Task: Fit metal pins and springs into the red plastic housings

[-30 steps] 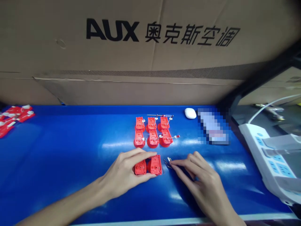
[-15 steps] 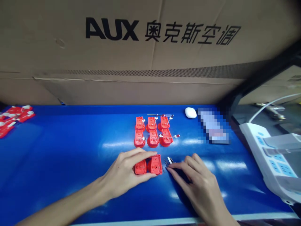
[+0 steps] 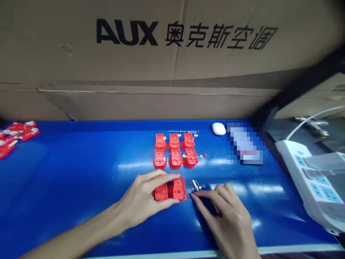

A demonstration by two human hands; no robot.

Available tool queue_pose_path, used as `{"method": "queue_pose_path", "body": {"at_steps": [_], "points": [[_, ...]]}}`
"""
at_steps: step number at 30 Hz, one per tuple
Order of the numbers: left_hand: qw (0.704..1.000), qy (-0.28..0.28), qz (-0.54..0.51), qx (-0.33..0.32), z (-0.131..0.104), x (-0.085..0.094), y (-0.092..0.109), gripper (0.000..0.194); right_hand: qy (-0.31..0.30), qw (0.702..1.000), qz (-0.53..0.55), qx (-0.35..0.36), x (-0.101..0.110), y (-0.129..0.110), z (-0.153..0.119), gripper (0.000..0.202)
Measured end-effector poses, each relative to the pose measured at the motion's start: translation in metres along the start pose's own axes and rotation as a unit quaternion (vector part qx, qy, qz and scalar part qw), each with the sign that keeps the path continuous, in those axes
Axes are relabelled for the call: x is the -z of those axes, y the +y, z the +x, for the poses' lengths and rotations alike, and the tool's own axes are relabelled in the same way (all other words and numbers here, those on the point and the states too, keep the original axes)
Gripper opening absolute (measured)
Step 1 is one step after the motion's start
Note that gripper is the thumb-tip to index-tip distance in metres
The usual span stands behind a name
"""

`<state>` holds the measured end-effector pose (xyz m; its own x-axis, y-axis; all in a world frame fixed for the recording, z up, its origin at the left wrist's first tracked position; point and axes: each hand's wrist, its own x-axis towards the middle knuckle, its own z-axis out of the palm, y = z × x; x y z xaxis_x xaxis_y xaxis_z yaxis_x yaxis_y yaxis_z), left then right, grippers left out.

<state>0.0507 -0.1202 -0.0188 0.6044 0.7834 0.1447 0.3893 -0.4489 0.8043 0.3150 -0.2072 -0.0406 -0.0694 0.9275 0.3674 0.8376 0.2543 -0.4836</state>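
Note:
Two red plastic housings stand side by side on the blue table (image 3: 88, 201). My left hand (image 3: 147, 194) is wrapped round both, its thumb and a finger reaching along to the right housing (image 3: 178, 189); the left housing (image 3: 161, 191) lies within its grasp. To their right are small white and metal parts (image 3: 196, 185). Beside these, my right hand (image 3: 225, 210) has thumb and index fingertips pinched together near thin metal pieces; whatever they hold is too small to make out. Farther back, several red housings (image 3: 176, 158) stand in two rows, with small white-tipped pieces on them.
Thin metal rods (image 3: 184, 131) lie behind the rows. A white rounded object (image 3: 218, 128) and a blurred-out flat object (image 3: 246, 145) sit at the back right. A white power strip (image 3: 309, 180) is at the right edge, red and white parts (image 3: 18, 135) at the far left.
My right hand has drawn slightly down, uncovering more of the small white parts. My left hand stays on the two housings.

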Motion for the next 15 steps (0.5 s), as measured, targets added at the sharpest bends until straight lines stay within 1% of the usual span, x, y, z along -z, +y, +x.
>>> {"method": "queue_pose_path", "body": {"at_steps": [10,15], "points": [[1.000,0.008,0.006,-0.003,0.0004,-0.0001,0.0006,0.059,0.026,0.999,-0.038,0.007,-0.0073,0.0049,0.0038,0.008],[1.000,0.003,0.003,-0.002,0.0004,-0.0001,0.0010,0.060,0.044,0.999,-0.033,0.004,-0.0083,0.0002,0.0061,0.009]]}}
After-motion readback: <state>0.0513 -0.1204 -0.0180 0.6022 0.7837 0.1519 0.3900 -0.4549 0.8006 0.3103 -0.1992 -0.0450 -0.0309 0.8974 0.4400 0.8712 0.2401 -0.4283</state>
